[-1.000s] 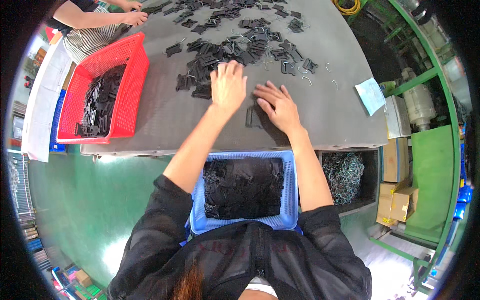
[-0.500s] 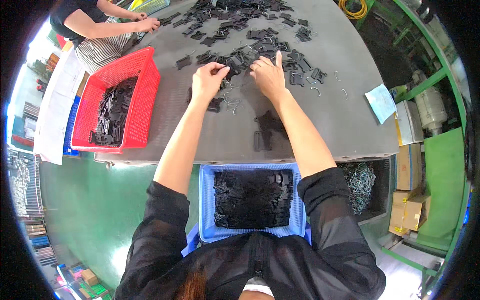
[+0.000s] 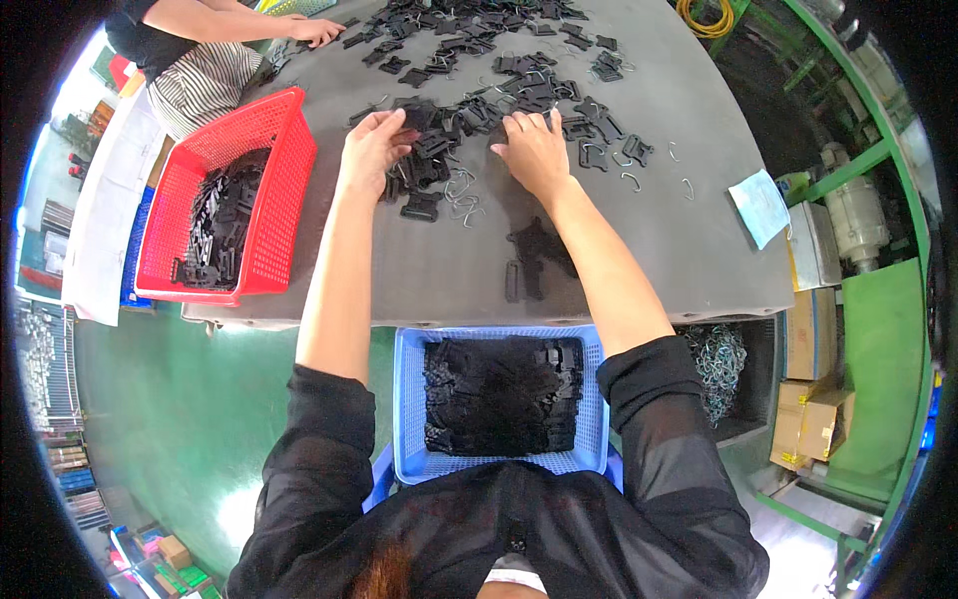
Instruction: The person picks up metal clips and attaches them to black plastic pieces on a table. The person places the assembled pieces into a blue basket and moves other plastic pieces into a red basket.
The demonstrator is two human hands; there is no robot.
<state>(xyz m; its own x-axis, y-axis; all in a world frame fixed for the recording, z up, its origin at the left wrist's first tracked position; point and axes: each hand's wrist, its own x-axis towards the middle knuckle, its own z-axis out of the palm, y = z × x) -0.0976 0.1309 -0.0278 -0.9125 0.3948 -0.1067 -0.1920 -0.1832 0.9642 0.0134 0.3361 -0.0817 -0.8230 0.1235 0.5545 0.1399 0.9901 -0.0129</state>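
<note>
My left hand (image 3: pixel 373 152) is at the near left edge of a spread of flat black plastic buckles (image 3: pixel 431 148). Its fingers are loosely curved and apart, the tips beside a black buckle (image 3: pixel 414 113). My right hand (image 3: pixel 536 153) hovers over or rests at the pile's near side, with thumb and fingers spread; what lies under its fingertips is partly hidden. Between the hands lie several buckles and a small tangle of bent wire hooks (image 3: pixel 462 196). A blue basket (image 3: pixel 403 399) full of stacked black pieces stands below my forearms, against the table's front edge.
At left, a red basket (image 3: pixel 280 190) holds black pieces. Beyond it, a co-worker's hand (image 3: pixel 317 30) touches the grey table (image 3: pixel 689 250). A light-blue face mask (image 3: pixel 760 208) lies at the table's right. A dark bin of metal hooks (image 3: pixel 717 369) and cardboard boxes (image 3: pixel 810 424) stand below right.
My left hand has moved left from the middle of the pile, its pinch loosened. More buckles now lie near it. My right hand has barely shifted. The co-worker's hand has moved slightly.
</note>
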